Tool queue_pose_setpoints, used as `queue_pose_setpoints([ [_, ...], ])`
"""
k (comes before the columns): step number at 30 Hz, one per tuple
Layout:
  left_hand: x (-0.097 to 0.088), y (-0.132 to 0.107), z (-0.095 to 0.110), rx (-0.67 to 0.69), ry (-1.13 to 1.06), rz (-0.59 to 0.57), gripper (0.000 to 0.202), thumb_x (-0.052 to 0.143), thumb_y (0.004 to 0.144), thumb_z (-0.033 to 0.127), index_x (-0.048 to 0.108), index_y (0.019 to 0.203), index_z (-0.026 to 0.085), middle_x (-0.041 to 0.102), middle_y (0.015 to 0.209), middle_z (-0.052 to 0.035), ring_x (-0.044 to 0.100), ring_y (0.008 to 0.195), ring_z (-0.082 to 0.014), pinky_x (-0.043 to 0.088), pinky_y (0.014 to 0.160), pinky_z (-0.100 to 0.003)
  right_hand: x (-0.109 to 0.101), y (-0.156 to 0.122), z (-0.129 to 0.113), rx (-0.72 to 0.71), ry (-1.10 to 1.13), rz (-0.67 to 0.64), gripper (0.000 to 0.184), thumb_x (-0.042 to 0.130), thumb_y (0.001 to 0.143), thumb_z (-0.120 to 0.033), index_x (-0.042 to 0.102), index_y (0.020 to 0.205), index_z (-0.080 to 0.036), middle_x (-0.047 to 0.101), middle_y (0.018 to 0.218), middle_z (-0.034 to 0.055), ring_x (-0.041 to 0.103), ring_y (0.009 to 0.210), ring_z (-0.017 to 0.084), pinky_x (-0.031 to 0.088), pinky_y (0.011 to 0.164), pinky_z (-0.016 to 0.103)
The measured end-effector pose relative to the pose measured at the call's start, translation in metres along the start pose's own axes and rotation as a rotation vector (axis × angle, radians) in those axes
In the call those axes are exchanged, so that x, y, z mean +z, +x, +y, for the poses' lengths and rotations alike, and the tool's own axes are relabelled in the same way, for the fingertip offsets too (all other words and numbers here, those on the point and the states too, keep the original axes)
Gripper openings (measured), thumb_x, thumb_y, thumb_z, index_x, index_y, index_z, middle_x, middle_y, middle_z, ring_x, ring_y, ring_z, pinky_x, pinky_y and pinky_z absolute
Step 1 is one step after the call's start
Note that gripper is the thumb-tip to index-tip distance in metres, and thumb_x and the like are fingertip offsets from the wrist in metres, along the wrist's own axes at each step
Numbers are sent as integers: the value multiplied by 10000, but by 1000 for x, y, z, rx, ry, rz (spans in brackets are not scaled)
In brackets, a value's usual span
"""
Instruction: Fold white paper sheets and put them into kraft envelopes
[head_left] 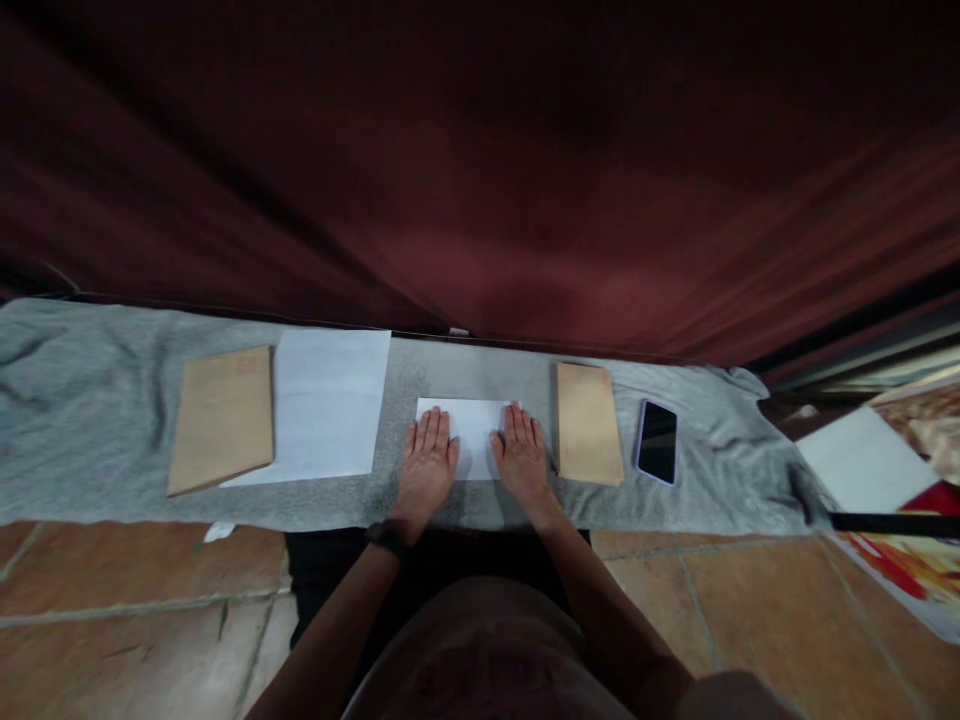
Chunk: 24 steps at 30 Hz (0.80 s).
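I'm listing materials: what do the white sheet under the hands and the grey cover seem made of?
White sheet: apparently matte paper, from its crisp straight edges and shineless surface. Grey cover: a dull, soft-looking fabric, perhaps fleece, from its loose wrinkles.

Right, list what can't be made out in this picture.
Head view: parts of the small white paper, hidden beneath the left grip and right grip.
Head view: the left part of the large white paper, covered by the left brown stack.
Head view: red print on that stack, too small and blurred to read.
Head view: the colourful printed sheet, cut off by the right edge.
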<state>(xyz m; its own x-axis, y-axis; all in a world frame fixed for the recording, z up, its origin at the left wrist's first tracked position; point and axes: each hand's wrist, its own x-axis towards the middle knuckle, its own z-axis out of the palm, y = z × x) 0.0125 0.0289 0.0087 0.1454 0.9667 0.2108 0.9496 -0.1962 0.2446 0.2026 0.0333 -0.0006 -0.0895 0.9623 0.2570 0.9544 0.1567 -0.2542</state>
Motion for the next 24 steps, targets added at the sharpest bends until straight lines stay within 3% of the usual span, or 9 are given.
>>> queue_pose_setpoints([
  [4,2,18,8,40,-31,7,593,299,1059,312,386,1603,93,363,1675,-147,268,1592,-283,239,1298,-531,-6,11,-9,30,-3,-18,549,393,1107,-321,427,1573,-33,429,1625,211,370,1541,314,268,1273,539],
  [9,5,34,13,73,-21,-60,569,295,1055,288,439,1583,133,381,1671,-122,263,1593,-306,224,1291,-565,-4,23,-25,-58,39,-80,502,407,1105,-334,477,1566,-149,388,1668,136,373,1544,289,294,1267,517],
  [14,6,30,8,59,2,-57,571,308,1067,334,422,1596,153,376,1673,-124,268,1592,-298,223,1291,-555,4,18,-20,-46,10,-65,530,430,1100,-375,470,1570,-132,376,1668,171,374,1541,316,304,1255,529],
  [24,6,20,-5,-33,-14,14,643,345,1063,396,361,1607,53,334,1678,-201,281,1584,-328,244,1288,-535,6,12,-5,5,-5,-4,602,377,1100,-401,391,1600,-65,380,1654,216,360,1542,326,306,1245,541],
])
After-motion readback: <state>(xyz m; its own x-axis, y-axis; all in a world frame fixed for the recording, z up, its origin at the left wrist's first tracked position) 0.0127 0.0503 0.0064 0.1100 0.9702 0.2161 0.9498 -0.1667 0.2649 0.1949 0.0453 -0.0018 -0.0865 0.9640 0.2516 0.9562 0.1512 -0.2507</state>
